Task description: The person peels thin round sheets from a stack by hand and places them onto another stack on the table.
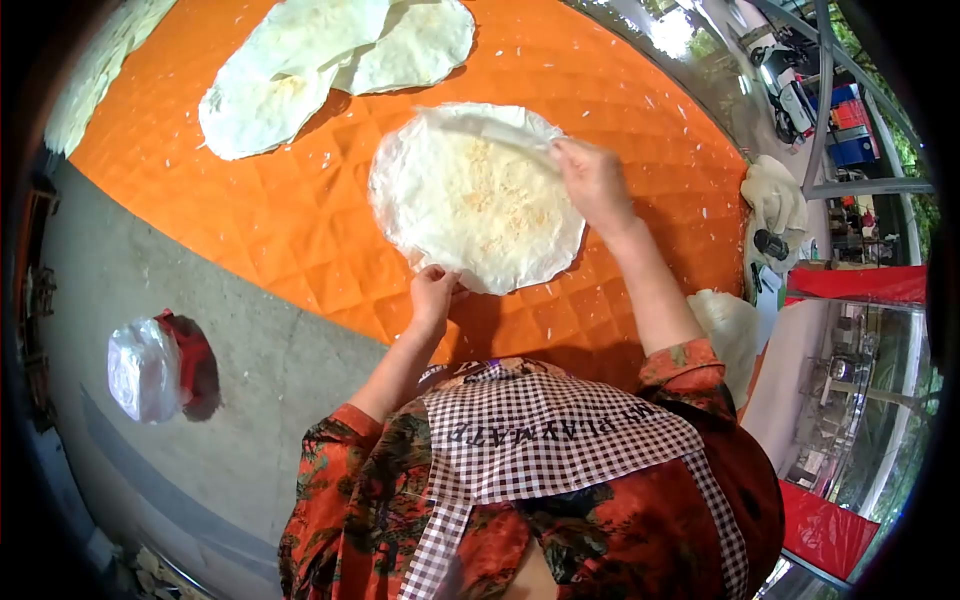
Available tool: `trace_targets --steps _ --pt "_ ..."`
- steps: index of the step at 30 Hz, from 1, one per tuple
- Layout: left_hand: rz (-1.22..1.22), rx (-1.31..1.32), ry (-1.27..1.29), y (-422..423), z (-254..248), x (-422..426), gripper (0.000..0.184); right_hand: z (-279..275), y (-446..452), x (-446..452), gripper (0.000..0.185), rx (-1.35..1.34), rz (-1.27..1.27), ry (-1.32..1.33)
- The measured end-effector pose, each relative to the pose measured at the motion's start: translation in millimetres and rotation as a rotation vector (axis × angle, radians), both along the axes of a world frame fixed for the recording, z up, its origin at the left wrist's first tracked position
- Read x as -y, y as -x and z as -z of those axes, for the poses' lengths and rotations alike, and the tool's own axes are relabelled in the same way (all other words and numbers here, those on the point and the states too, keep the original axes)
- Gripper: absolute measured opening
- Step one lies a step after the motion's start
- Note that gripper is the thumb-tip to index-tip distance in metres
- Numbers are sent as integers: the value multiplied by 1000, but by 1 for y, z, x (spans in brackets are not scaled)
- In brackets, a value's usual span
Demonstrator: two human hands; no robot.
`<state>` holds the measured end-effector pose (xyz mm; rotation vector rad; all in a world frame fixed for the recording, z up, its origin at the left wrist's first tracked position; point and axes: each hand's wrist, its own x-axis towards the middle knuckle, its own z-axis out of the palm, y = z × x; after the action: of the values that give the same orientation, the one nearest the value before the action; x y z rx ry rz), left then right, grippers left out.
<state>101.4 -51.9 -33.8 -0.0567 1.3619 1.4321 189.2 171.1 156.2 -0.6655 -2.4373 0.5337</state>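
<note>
A thin, round white sheet of flatbread [480, 215] lies on the orange cloth in front of me, with pale golden crumbs scattered over its middle. My right hand [592, 185] pinches its far right edge, where a translucent flap is lifted and partly folded over. At the near left edge, my left hand [435, 298] has its thumb and fingers closed on the rim. The fingertips of both hands are partly hidden. More thin white flatbreads [290, 75] overlap on the cloth at the far left.
The orange quilted cloth [300, 235] is dotted with white flakes. A plastic-wrapped bundle [145, 370] sits on a red stool [187, 360] on the concrete floor to the left. At the right edge are a pale cloth [775, 200], a dark object [770, 245] and white sheets [727, 335].
</note>
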Motion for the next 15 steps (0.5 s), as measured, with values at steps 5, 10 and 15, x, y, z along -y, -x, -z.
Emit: trace_targets --steps 5,10,15 --pt "-39 68 -31 -4 -1 -4 4 44 -15 50 8 94 -124 -293" --pt "-83 79 -91 -5 -5 -3 4 158 -34 89 14 236 -141 -196" --pt "-126 82 -165 -5 -5 -8 9 138 -31 114 23 288 -116 -233"
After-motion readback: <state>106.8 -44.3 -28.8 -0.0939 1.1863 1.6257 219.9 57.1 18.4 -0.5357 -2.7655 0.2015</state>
